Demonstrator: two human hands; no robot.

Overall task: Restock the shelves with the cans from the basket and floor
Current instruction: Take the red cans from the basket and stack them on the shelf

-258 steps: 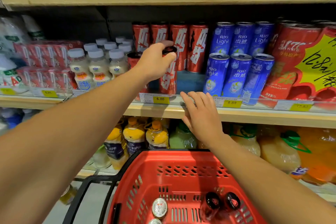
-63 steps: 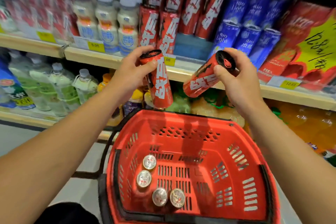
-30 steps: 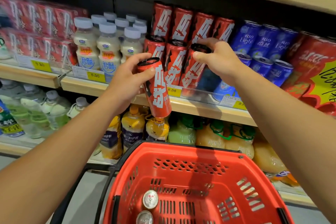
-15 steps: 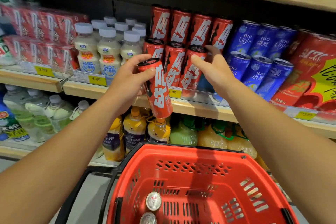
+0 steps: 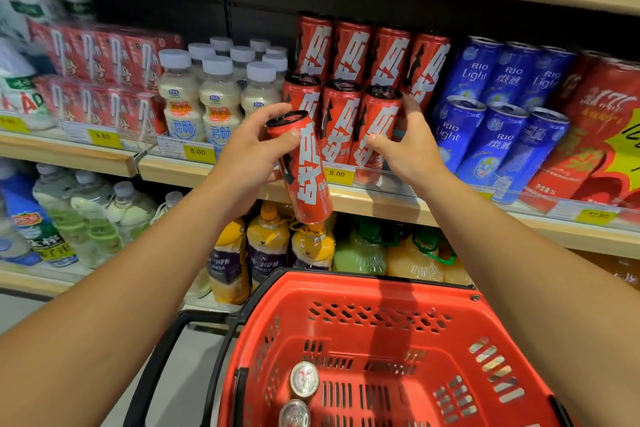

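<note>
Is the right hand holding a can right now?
No, the right hand is open beside the shelved red cans; only the left hand holds one.

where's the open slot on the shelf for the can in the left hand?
One front-row gap: right of the three front red cans, left of the blue cans, behind the right hand. The white bottles side is packed. The left hand grips the held can. The basket floor is mostly bare.

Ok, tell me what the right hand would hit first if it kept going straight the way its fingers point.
Probably the rightmost front-row red can on the shelf: the right hand is open beside it, fingers aimed toward the cans. Depth is unclear.
</note>
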